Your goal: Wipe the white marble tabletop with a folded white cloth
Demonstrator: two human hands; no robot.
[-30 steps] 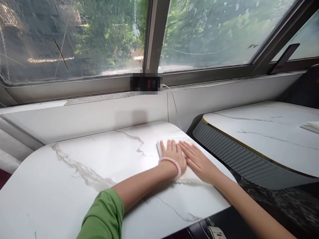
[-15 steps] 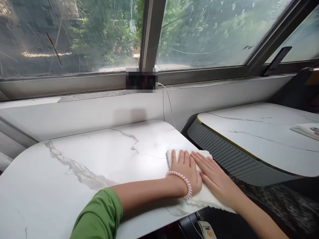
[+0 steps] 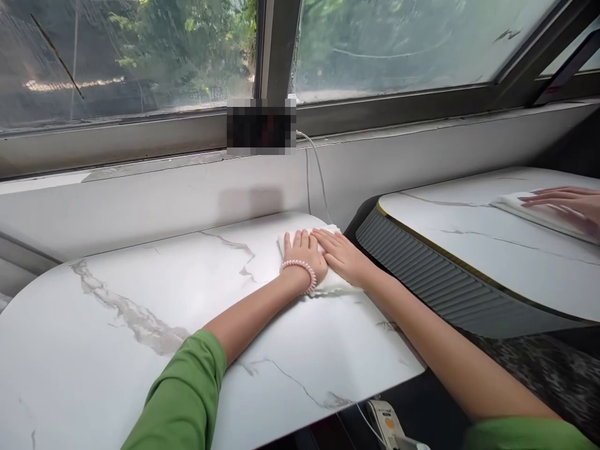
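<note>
A folded white cloth (image 3: 336,284) lies on the marble-patterned white table (image 3: 225,294), near its far right corner. My left hand (image 3: 305,251) rests flat on the cloth with its fingers spread, and a pink coiled band circles the wrist. Beside it, my right hand (image 3: 344,255) is also flat on the cloth, fingers stretched out and pointing toward the left hand. Both palms press down rather than grip. Part of the cloth is hidden under the hands.
Another person's hand (image 3: 569,203) lies on a second white cloth (image 3: 520,206) on the neighbouring table (image 3: 459,250). A pixelated dark object (image 3: 261,127) sits on the window ledge with a white cable (image 3: 321,172). Below the table's front edge is a small beige device (image 3: 387,422).
Both my hands and the cloth have slid away from me, toward the table's far right corner. Another person's hand has come into view on the neighbouring table's cloth. The camera view has shifted slightly.
</note>
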